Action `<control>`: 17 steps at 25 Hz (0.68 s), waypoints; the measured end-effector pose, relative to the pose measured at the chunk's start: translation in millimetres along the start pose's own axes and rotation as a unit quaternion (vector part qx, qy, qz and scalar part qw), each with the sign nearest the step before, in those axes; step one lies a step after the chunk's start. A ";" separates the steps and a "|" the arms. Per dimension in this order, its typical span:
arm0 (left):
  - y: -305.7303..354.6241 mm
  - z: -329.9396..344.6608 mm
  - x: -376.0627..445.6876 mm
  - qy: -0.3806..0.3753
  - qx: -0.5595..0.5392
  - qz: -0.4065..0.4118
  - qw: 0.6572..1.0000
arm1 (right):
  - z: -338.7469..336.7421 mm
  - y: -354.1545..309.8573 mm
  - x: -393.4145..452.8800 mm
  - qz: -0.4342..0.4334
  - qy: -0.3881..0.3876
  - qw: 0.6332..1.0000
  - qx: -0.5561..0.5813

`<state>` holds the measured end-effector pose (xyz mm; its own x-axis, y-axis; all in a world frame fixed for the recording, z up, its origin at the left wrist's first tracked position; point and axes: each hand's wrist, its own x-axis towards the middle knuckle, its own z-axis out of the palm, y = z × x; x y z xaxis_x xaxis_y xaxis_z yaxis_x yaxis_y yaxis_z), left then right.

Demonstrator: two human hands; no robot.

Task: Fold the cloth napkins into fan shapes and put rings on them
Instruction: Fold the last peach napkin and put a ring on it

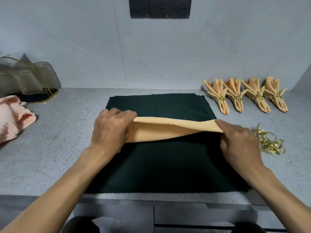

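Observation:
An orange cloth napkin (168,129), folded into a long band, hangs just above a dark green mat (159,163). My left hand (111,130) pinches its left end and my right hand (239,140) pinches its right end, so the band is stretched between them. Several finished orange fan napkins (245,95), each with a gold ring, lie in a row at the back right. A heap of loose gold rings (269,143) lies on the counter right of my right hand.
The grey speckled counter (58,140) ends in a front edge just below the mat. A pink cloth (13,118) lies at the far left. Behind it stands a rack of upturned glasses (28,78). A wall with sockets (159,7) closes the back.

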<state>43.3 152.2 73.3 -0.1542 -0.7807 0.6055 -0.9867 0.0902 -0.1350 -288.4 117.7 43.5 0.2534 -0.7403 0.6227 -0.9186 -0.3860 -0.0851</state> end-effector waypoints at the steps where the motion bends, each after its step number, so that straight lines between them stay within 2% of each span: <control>1: 0.8 -0.7 -3.2 0.047 0.006 0.020 0.999 | -5.2 3.8 -5.0 -0.023 0.019 0.999 -0.019; 4: -9.4 11.4 -44.6 0.023 -0.007 0.077 0.997 | -6.8 26.3 -40.5 -0.055 -0.039 0.996 -0.051; 8: -27.9 26.8 -95.4 -0.176 -0.029 0.051 0.983 | 11.0 42.8 -68.5 -0.087 -0.249 0.965 -0.011; 11: -35.5 15.0 -92.1 -0.333 -0.072 0.015 0.940 | 4.0 42.4 -46.5 -0.072 -0.387 0.919 0.017; 13: -42.5 3.2 -74.9 -0.416 -0.171 -0.064 0.891 | 1.1 40.0 -24.0 -0.038 -0.449 0.891 0.057; 14: -43.3 2.3 -65.5 -0.407 -0.216 -0.104 0.881 | 4.1 36.5 -13.2 -0.032 -0.436 0.897 0.071; 17: -39.8 26.4 -41.7 -0.296 -0.196 -0.133 0.925 | 35.2 19.6 14.2 -0.018 -0.360 0.928 0.095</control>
<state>90.3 164.8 32.7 0.0378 -0.9990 0.0245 -0.9460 -0.0279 0.3231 -292.1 80.2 23.4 0.4827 -0.8745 -0.0476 -0.8528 -0.4571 -0.2525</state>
